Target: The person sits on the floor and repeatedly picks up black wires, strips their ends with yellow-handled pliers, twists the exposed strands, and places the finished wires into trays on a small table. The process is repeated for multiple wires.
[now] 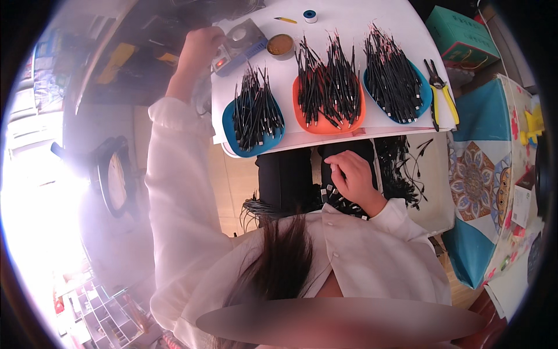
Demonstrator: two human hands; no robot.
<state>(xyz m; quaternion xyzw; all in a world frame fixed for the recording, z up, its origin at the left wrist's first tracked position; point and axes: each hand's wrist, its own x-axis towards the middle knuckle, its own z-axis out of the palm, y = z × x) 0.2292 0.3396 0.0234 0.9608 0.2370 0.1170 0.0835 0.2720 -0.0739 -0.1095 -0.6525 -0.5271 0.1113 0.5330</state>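
Note:
My left hand is stretched forward to the left side of a grey-blue box-shaped device with a lit orange spot. Its fingers are curled, and what they hold, if anything, is hidden. Over my lap, my right hand is closed with thumb and fingers together; something small and pale shows at the fingertips, too small to name. Loose black cables with metal plugs lie on my lap beside it. Short black cables fill a left blue tray, an orange tray and a right blue tray.
On the white table are a round tin of brownish material, a small spool, a yellow pen-like tool and yellow-handled wire strippers. A green box stands at the far right. More black cables hang below the table.

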